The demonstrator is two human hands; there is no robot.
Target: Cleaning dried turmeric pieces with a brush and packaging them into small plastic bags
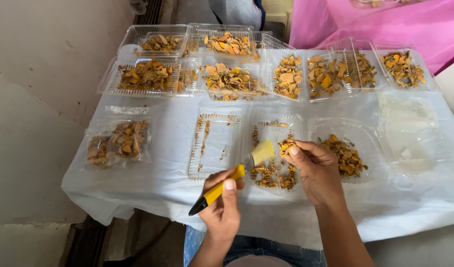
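My left hand [222, 205] grips a small brush [232, 177] by its yellow and black handle, bristles pointing up and right. My right hand [316, 165] pinches a small orange-brown dried slice [286, 147] right beside the bristles. Both hands hover over a clear plastic tray [274, 129] holding dried orange slices at its near end. To its right stands a second clear tray [355, 133] with a small heap of slices. To its left lies a clear tray [214, 163] with only crumbs along its edges.
Several clear trays of dried orange slices [227, 79] fill the back of the white-covered table [415, 198]. Two sealed clear bags of slices [120, 143] lie at the left. Empty clear lids [407, 128] sit at the right. A pink cloth [385, 22] lies behind.
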